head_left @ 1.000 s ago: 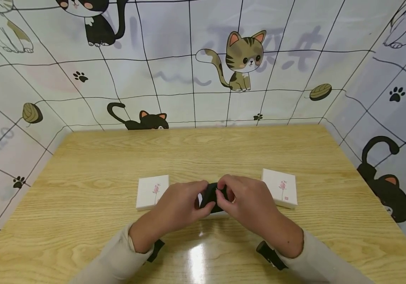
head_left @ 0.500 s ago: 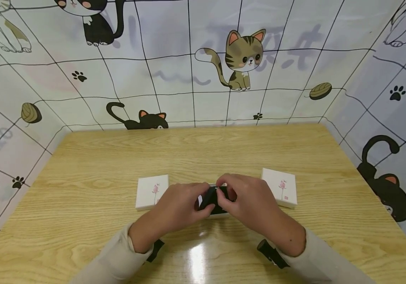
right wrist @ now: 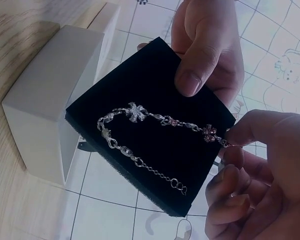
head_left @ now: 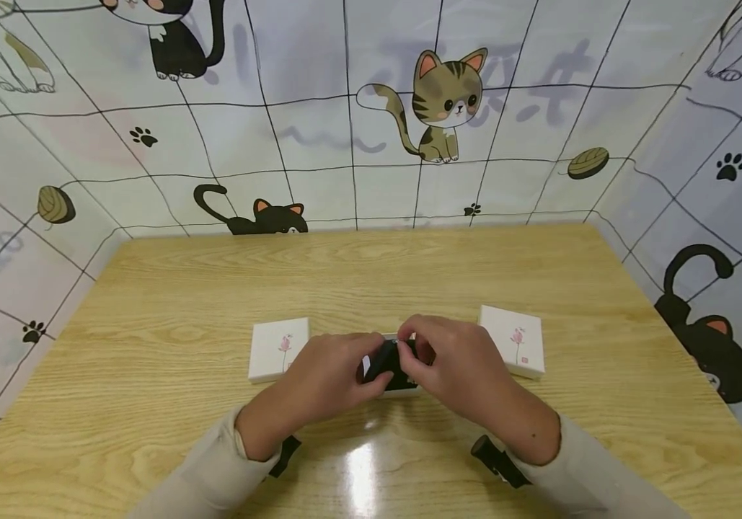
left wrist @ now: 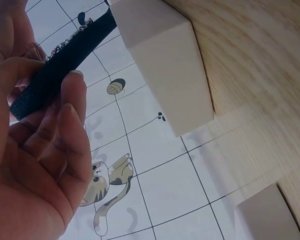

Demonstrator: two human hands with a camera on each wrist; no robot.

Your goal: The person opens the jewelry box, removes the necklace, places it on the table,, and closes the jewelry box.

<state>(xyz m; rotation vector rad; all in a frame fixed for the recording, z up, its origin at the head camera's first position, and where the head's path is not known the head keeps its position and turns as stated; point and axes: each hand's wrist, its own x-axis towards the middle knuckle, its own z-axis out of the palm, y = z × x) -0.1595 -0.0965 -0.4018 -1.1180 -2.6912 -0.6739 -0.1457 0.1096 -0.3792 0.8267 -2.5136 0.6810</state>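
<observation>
My left hand (head_left: 338,371) grips a square black foam pad (right wrist: 140,85) by its edge, thumb on the top face and fingers beneath. A silver chain bracelet (right wrist: 135,112) with flower-shaped charms lies curved across the pad. At the pad's corner, my right hand (right wrist: 255,175) pinches one end of the bracelet between thumb and forefinger. The other end, with its small rings, lies loose on the black surface. In the left wrist view the pad is seen edge-on, held above the table. Under the hands stands a white box (head_left: 399,393), mostly covered by them in the head view.
Two white boxes printed with a pink flower flank the hands, the left box (head_left: 273,349) partly behind the left hand and the right box (head_left: 513,342) beyond the right wrist. The wooden table (head_left: 150,404) ends at a cat-patterned cloth wall (head_left: 358,130).
The black pad has tilted a little, and the white box's far rim now shows behind it. My right hand has shifted slightly, keeping its pinch. The flower-printed boxes stay put.
</observation>
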